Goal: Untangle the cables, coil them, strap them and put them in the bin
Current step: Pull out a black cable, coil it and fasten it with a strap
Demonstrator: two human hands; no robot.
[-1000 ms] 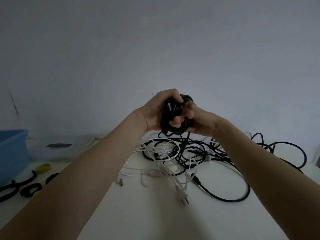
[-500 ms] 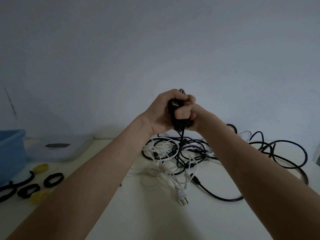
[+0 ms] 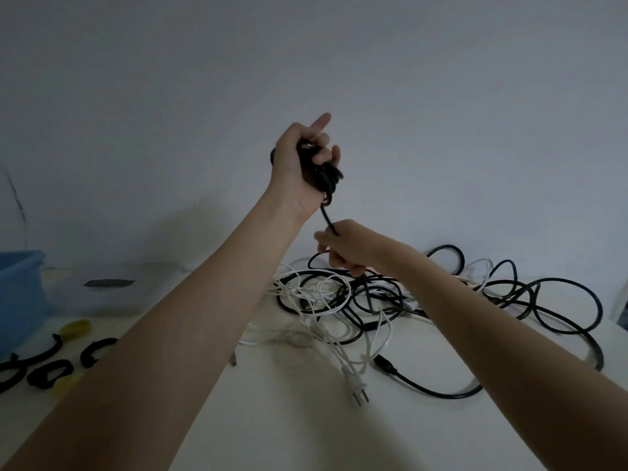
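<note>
You've got two hands up: left hand, right hand. One black coiled bundle. One tangled pile of black and white cables, strand count unreadable. One white two-prong plug. One blue bin. One clear lidded box. Four black straps visible, two yellow ones.

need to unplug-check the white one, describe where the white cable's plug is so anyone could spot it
Start at the tangled pile of cables on the white table. From its near edge a white cable runs toward the camera and ends in the white plug, between the person's two forearms. It alone shows bare metal prongs; the black connector beside it is dark.
</note>
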